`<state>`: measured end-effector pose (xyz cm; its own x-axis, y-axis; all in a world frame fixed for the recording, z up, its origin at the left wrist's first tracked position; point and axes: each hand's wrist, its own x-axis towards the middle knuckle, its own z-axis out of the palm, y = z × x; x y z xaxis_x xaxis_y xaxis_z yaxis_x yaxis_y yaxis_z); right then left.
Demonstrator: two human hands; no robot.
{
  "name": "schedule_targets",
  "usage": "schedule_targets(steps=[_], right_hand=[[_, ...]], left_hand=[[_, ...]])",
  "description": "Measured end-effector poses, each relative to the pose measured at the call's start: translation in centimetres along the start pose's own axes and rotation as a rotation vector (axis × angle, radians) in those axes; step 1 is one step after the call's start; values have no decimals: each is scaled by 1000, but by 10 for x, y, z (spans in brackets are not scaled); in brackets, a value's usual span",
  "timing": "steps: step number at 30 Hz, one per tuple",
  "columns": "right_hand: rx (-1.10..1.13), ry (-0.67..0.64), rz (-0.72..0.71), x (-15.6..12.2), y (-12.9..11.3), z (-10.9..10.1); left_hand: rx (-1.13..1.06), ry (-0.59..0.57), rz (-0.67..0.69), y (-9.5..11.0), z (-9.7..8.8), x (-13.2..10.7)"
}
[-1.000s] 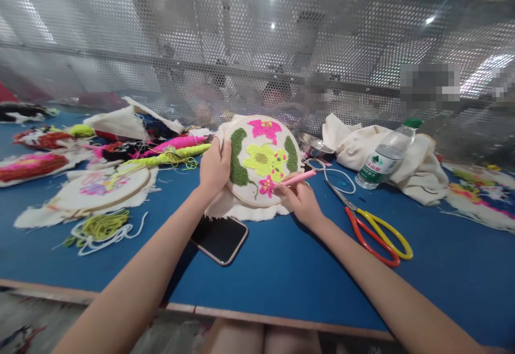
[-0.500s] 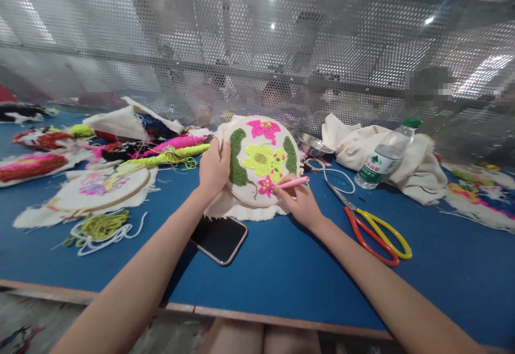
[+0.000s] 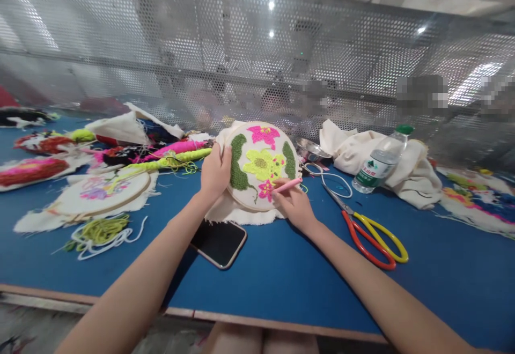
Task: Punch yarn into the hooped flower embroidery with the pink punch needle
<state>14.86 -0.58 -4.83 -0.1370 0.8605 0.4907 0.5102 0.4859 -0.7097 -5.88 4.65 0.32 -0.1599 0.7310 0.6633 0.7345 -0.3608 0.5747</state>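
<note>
My left hand grips the left rim of a round embroidery hoop, which stands tilted up on the blue table. The stretched cloth shows pink flowers, a yellow-green flower and dark green leaves. My right hand pinches a pink punch needle with its tip at the small pink flower near the hoop's lower right. White cloth hangs from the hoop onto the table.
A black phone lies near my left forearm. Red-and-yellow scissors lie to the right, with a water bottle on folded cloth behind. A second hoop, yarn and a metal bowl sit before a perforated metal screen.
The pink needle's tip has shifted slightly on the small pink flower as my right hand worked it. My view has tipped a little; my left hand keeps its hold.
</note>
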Motion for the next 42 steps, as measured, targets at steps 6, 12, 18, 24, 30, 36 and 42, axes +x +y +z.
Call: schedule_targets(steps=[6,12,18,24,30,36,42], right_hand=[[12,32,-7,-6,-3,-2],[18,52,-14,-6,-4,-4],[42,43,4,-6,-3,-5],[52,27,22,-6,-3,-5],[96,17,85,-3,-3,-6],[239,40,211,4,6,-6],[308,52,315,8,12,-7]], left_hand=[[46,-11,-15,-4,1,0],[68,-15,-27,-4,1,0],[73,-11,-30,-6,2,1],[82,-13,-42,-6,2,1],[66,-17,-45,-6,2,0],[39,-8,-33,-3,1,0],[14,-11,-35,-2,1,-1]])
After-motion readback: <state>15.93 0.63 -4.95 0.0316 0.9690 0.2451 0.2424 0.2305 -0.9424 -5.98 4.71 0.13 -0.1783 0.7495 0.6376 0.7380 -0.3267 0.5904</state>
